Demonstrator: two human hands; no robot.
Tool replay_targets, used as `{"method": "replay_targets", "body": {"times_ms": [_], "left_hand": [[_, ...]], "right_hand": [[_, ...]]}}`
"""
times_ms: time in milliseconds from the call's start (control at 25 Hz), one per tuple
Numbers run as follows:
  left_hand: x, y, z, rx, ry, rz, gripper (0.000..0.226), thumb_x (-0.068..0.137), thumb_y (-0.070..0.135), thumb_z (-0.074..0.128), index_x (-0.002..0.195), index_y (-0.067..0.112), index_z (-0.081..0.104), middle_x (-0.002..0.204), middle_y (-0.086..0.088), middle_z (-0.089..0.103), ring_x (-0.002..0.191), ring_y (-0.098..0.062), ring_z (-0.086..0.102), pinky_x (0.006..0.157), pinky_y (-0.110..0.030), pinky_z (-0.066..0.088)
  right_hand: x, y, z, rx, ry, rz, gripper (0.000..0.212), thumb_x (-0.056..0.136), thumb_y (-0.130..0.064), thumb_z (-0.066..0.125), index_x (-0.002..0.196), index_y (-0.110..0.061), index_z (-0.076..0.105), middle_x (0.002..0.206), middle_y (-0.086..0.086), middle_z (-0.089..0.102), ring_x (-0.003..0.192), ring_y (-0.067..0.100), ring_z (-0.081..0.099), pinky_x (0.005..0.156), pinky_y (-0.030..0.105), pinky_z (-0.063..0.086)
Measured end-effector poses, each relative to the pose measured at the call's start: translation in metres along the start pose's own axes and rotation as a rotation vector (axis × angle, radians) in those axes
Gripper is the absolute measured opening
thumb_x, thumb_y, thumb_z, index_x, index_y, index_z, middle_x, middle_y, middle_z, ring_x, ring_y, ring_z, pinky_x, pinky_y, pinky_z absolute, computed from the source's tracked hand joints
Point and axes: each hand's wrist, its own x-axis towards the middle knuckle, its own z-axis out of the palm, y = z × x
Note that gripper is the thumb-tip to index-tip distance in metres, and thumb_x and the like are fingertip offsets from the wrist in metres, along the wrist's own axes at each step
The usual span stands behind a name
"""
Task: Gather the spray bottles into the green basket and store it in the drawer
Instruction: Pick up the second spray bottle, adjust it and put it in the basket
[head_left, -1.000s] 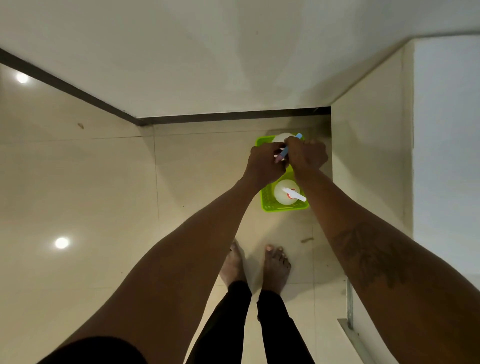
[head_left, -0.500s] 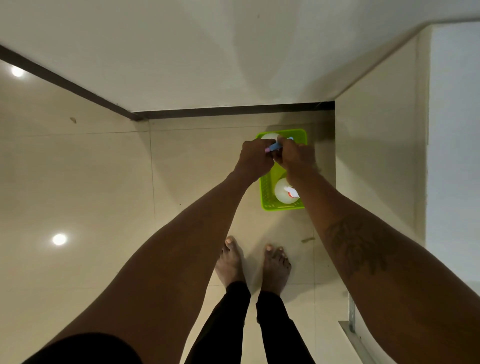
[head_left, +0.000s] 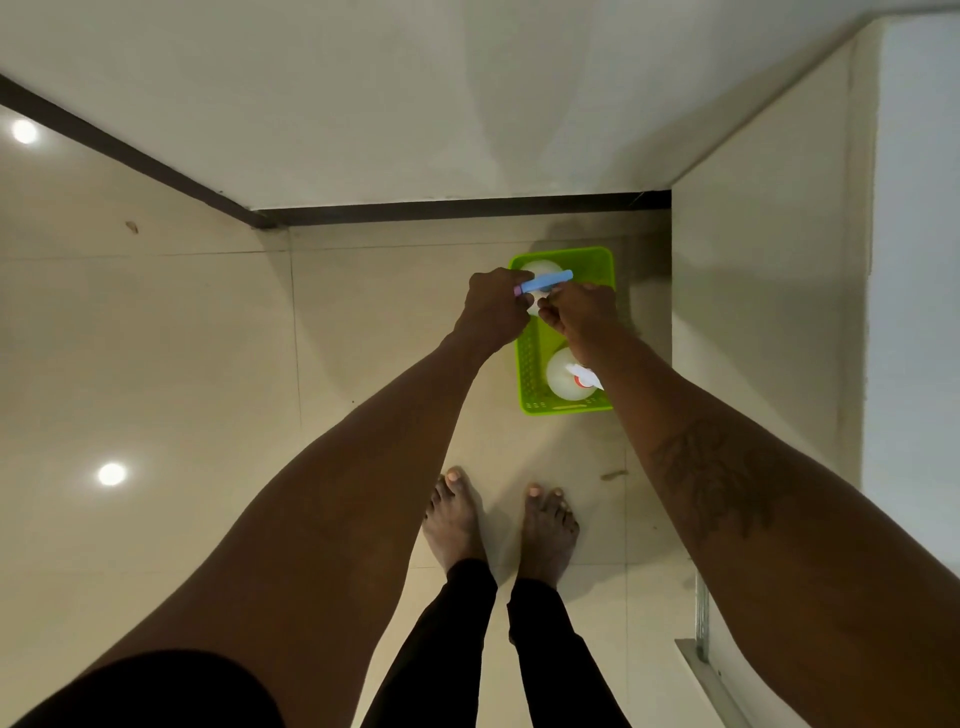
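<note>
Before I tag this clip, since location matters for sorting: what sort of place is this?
Probably an indoor room corner in a home. Glossy beige floor tiles reflect ceiling lights, a dark skirting strip runs along plain pale walls, and a person stands barefoot over a green slotted plastic basket on the floor.

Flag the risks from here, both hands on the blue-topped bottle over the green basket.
1. Both hands, left hand and right hand, crowd the blue-topped bottle; a slip could drop it.
2. The red-and-white-topped bottle stands near the right forearm and might be knocked over.
3. The green basket sits on smooth floor tile and may slide.
</note>
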Motion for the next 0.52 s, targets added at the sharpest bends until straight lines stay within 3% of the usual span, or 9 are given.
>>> {"method": "replay_targets", "body": {"times_ms": [120,200,280,400,520], "left_hand": [[-0.001,-0.001,-0.003,-0.052,0.013,-0.098,0.04,0.091,0.018,0.065,0.13,0.009,0.064,0.123,-0.017,0.069,0.11,-0.036,0.064,0.097,-0.034,0.042],[-0.005,-0.004,-0.009,-0.102,0.024,-0.162,0.053,0.089,0.025,0.068,0.14,0.013,0.057,0.135,-0.013,0.064,0.117,-0.033,0.063,0.105,-0.036,0.041],[-0.013,-0.006,-0.016,-0.109,0.005,-0.198,0.059,0.087,0.029,0.069,0.142,0.016,0.054,0.138,-0.01,0.062,0.118,-0.032,0.063,0.107,-0.038,0.044],[-0.038,-0.005,-0.031,-0.124,-0.016,-0.228,0.06,0.085,0.033,0.069,0.142,0.02,0.054,0.139,-0.009,0.062,0.118,-0.03,0.064,0.104,-0.04,0.048],[-0.07,-0.001,-0.049,-0.065,-0.028,-0.229,0.059,0.088,0.035,0.067,0.144,0.022,0.051,0.142,-0.009,0.059,0.132,-0.029,0.053,0.108,-0.041,0.045]], "right_hand": [[0.0,-0.004,-0.007,-0.139,-0.081,-0.014,0.032,0.089,-0.003,0.06,0.12,0.004,0.063,0.096,0.013,0.067,0.078,0.02,0.068,0.082,0.035,0.06],[-0.004,-0.006,-0.013,-0.216,-0.122,-0.02,0.033,0.088,-0.004,0.059,0.121,0.003,0.062,0.099,0.011,0.066,0.083,0.02,0.067,0.083,0.034,0.06],[-0.016,-0.007,-0.018,-0.279,-0.113,-0.042,0.029,0.085,-0.008,0.063,0.113,-0.003,0.067,0.098,0.009,0.067,0.085,0.02,0.067,0.08,0.034,0.06],[-0.043,-0.008,-0.023,-0.386,-0.102,-0.097,0.017,0.077,-0.02,0.066,0.093,-0.014,0.07,0.096,0.008,0.071,0.087,0.024,0.069,0.089,0.045,0.06],[-0.078,-0.014,-0.023,-0.473,-0.081,-0.169,0.017,0.071,-0.034,0.07,0.082,-0.021,0.07,0.096,0.006,0.073,0.097,0.031,0.072,0.09,0.05,0.059]]}}
